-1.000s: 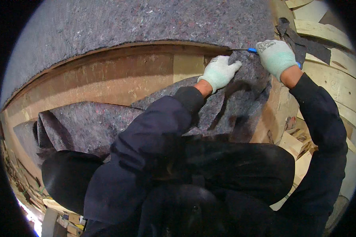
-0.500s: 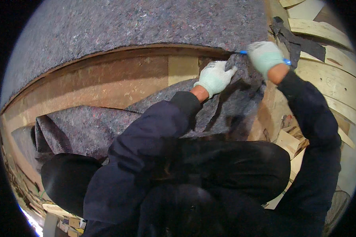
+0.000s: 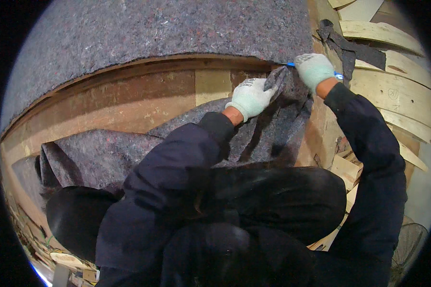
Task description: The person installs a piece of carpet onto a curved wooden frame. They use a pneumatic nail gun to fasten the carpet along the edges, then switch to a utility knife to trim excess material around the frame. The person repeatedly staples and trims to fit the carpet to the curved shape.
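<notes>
Grey speckled felt [image 3: 177, 28] covers the upper part of a wooden frame, cut along a long curved edge. The loose felt flap [image 3: 100, 150] hangs below that edge and spreads over the lower boards. My left hand [image 3: 250, 98], in a pale knitted glove, grips the flap's upper corner near the uncut end. In my gloved right hand [image 3: 314, 71] is a blue-handled utility knife [image 3: 338, 75], held at the right end of the cut. Its tip lies against the felt, and the blade itself is mostly hidden.
Reddish-brown board [image 3: 143, 100] shows in the gap below the cut, with a paler strip [image 3: 212, 87] on it. Curved plywood pieces [image 3: 392, 88] lie at the right, a dark felt scrap [image 3: 368, 55] across them. Wood offcuts [image 3: 345, 172] lie beside my right forearm.
The knife and my right hand have shifted slightly left in the picture. My left hand now holds the felt corner folded up between its fingers. The whole view has drifted a little.
</notes>
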{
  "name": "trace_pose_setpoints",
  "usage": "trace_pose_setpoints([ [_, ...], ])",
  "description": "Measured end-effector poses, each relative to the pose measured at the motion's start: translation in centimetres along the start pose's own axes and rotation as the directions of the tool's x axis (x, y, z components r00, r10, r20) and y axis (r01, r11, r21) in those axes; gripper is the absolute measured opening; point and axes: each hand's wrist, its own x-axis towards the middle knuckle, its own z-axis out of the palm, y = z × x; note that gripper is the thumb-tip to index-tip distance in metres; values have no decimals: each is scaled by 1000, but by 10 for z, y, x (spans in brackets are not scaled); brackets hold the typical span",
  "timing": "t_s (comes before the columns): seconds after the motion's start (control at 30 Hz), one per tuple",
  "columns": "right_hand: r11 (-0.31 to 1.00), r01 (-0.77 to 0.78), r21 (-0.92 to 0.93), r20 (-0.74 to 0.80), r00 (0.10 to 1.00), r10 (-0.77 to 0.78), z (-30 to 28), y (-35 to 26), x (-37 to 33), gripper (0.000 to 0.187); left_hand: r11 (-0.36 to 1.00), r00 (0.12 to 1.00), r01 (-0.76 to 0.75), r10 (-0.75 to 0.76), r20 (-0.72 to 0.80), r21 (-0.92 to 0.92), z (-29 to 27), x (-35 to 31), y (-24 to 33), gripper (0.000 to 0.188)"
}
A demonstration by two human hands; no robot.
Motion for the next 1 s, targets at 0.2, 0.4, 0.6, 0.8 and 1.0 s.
trace_pose_setpoints([
  [0.2,998,-1,-58,-12,1000,0,12,25,-12,17,1000,999,-4,3,47,9,5,-5,5,44],
  [0.4,999,23,23,-84,996,-21,21,28,-20,16,1000,999,-7,6,42,15,2,-10,9,42],
  [0.6,999,-28,-30,49,998,29,11,25,-11,16,998,996,-41,37,81,40,6,-16,15,40],
  [0.8,992,-115,-58,94,988,120,26,36,-20,19,999,998,-4,1,61,35,3,-22,15,38],
  [1.0,987,-57,-152,105,992,73,41,59,-24,21,996,989,-73,65,135,50,4,-25,19,38],
])
